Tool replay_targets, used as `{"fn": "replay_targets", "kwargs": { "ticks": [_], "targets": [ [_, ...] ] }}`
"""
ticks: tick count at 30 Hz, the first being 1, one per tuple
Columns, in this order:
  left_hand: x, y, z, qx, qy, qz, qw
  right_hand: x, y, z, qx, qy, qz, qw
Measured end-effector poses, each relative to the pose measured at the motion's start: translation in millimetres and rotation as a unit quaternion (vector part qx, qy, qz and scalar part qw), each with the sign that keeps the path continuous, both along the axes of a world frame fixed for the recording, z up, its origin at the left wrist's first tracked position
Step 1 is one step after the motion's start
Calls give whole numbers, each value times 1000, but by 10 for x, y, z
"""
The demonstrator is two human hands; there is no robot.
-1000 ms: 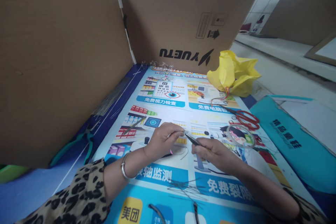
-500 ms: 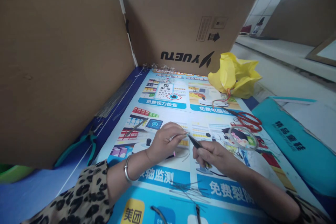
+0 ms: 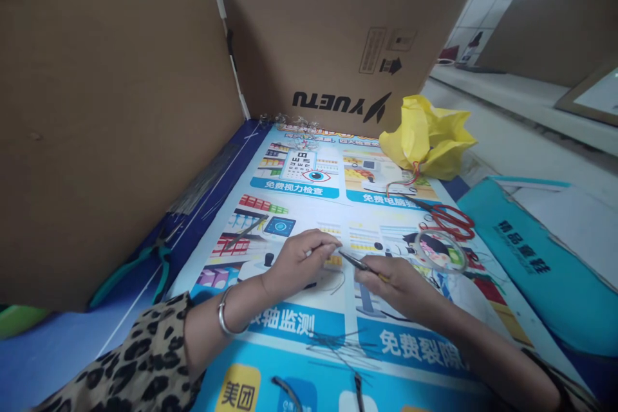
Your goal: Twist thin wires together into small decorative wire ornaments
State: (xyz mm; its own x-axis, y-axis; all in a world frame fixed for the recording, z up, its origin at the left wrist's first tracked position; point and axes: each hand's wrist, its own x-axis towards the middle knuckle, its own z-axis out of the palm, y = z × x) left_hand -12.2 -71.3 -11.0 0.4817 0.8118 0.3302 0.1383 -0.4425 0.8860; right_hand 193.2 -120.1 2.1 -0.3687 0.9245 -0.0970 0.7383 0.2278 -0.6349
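Observation:
My left hand point(image 3: 300, 265) is closed in a pinch on a thin wire point(image 3: 344, 282), whose curved end hangs below the fingers. In my right hand point(image 3: 400, 283) is a pair of dark long-nose pliers point(image 3: 355, 261), their tips close by my left fingertips. Whether the jaws touch the wire is too small to tell. Below the hands, a loose bundle of thin dark wires point(image 3: 340, 347) lies on the printed poster point(image 3: 313, 214).
Teal-handled pliers point(image 3: 161, 267) lie at left beside a cardboard panel point(image 3: 106, 129). At right are red-handled scissors point(image 3: 454, 222), a clear tape roll point(image 3: 441, 251), a crumpled yellow bag point(image 3: 425, 138) and a teal box point(image 3: 531, 270). Twisted wire pieces point(image 3: 304, 132) lie at the back.
The pliers in my right hand have turned to a flatter angle, and the right hand has rolled over. My left hand keeps its pinch. The whole view has shifted slightly.

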Motion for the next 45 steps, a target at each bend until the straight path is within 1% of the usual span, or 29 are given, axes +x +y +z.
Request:
{"fn": "replay_targets", "kwargs": {
  "ticks": [4,6,9,12,16,21,25,29,33,39,45],
  "targets": [
    [-25,-25,77,-35,36,-6,999,50,-10,-17,109,-106,18,988],
    [-31,-36,100,-59,53,-19,997,74,-15,-37,177,-154,20,972],
    [-34,-38,112,-108,63,-17,992,96,-13,-66,275,-214,17,937],
    [-37,-30,116,-159,56,-22,985,103,0,-83,336,-261,20,905],
    [-38,-40,115,-230,37,-68,970,105,16,-84,386,-306,30,870],
    [-26,-63,89,-292,-14,-114,949,102,18,-63,416,-320,41,850],
    [-16,-47,105,-355,-39,-122,926,107,18,-55,427,-323,40,844],
    [-3,-36,137,-390,-66,-125,910,112,19,-57,430,-328,36,840],
    [10,-40,146,-410,-85,-120,900,116,17,-64,434,-326,31,839],
    [13,-48,159,-419,-101,-117,895,108,13,-74,430,-338,31,837],
    [7,-55,146,-432,-124,-129,884,93,5,-67,436,-341,31,832]
  ]
}}
